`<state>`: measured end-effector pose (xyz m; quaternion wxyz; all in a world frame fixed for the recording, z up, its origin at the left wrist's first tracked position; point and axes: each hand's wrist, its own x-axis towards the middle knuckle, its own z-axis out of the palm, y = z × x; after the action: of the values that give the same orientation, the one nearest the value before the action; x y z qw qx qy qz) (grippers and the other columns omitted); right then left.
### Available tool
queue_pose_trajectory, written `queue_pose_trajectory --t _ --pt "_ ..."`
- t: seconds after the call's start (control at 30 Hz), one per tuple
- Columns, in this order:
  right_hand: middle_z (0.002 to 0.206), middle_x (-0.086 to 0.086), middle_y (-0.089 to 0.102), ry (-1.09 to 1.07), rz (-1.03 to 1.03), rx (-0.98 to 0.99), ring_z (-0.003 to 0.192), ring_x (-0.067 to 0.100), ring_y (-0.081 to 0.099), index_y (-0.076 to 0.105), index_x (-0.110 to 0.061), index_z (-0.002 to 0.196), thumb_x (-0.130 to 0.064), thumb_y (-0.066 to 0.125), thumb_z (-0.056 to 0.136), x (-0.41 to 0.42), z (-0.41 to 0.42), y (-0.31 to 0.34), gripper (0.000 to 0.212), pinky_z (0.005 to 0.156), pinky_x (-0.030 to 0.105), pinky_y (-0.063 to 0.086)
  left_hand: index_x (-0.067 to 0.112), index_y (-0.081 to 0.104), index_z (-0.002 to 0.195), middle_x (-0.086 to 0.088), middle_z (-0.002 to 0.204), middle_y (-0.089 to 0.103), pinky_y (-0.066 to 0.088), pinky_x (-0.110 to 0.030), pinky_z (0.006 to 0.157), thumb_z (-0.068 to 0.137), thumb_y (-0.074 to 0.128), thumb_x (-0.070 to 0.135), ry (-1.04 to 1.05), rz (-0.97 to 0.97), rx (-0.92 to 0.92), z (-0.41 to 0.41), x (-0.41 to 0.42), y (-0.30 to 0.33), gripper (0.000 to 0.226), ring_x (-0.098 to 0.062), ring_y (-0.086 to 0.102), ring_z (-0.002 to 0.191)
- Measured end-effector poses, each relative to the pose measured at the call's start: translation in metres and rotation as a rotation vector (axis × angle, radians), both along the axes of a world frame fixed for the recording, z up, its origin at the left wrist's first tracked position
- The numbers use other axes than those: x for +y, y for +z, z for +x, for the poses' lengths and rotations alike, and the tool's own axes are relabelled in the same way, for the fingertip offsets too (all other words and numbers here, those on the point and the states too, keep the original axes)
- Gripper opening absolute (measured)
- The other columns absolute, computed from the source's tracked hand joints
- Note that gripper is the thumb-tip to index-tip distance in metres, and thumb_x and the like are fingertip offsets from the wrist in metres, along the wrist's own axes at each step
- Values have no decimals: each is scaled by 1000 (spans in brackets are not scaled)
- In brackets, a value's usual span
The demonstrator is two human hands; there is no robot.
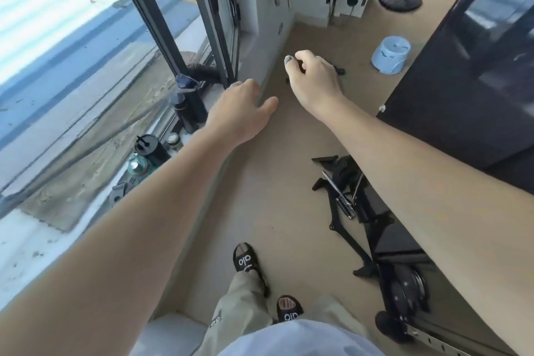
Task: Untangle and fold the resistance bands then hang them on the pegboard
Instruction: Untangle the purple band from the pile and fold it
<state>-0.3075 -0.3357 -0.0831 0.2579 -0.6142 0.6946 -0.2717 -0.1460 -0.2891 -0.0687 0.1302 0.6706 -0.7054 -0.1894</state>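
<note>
The right hand (313,78) hides most of a dark item (338,70).

Pale blue tub (390,54), tan floor (268,196), black sandals (246,259) with white lettering.

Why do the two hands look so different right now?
The right hand has its fingers curled and pinches something small and dark; the left hand holds nothing, its fingers relaxed. The right hand reaches further ahead over the floor; the left hand hangs nearer the window sill. Both are bare and stretched forward.
</note>
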Motion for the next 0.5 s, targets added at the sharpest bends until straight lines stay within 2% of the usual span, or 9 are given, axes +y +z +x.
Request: queue_pose_trajectory --t 0.17,0.37,0.5 --pt "137 10 58 -77 17 59 128 33 50 55 -22 138 -53 36 102 -73 -13 -10 51 107 45 40 15 58 131 -6 128 62 48 -42 98 95 50 52 -99 -9 7 -8 -93 -7 52 -27 57 121" --pt "136 10 58 -228 80 92 127 33 50 55 -22 138 -51 36 104 -174 -22 -18 48 103 41 42 14 58 128 -8 125 62 48 -39 91 97 51 50 -228 31 8 -14 -221 -17 48 -29 58 114" --pt "135 9 59 -318 87 86 125 32 52 54 -21 137 -51 35 104 -235 -33 -16 49 102 42 43 14 59 129 -8 124 64 51 -41 94 98 51 49 -302 57 17 -22 -303 -12 48 -29 60 114"
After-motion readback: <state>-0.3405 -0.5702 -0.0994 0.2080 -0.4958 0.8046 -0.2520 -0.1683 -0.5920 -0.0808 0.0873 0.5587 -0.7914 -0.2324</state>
